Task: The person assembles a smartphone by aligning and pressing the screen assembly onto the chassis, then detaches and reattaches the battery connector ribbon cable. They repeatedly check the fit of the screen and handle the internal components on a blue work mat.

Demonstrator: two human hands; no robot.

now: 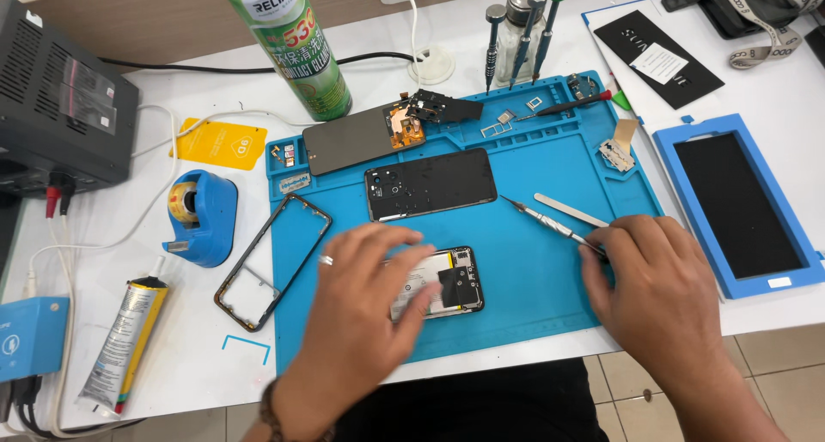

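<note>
My left hand [365, 300], a ring on one finger, lies flat over the left part of an opened phone body [455, 280] on the blue work mat [533, 279]; the battery and black circuit parts show past my fingers. My right hand [657, 279] rests at the mat's right edge, fingers closed around the handle of a thin metal pry tool [546, 218] whose tip points up-left. Metal tweezers [569, 210] lie right beside it. A black phone back cover [430, 184] and a dark screen panel with orange flex cable [361, 137] lie farther back.
A loose phone frame [273, 262] straddles the mat's left edge. A blue tape dispenser [199, 214], glue tube [125, 343], green spray can [296, 42] and black power unit [60, 98] stand left. Screwdrivers [520, 30] stand behind; a blue-framed jig [739, 206] lies right.
</note>
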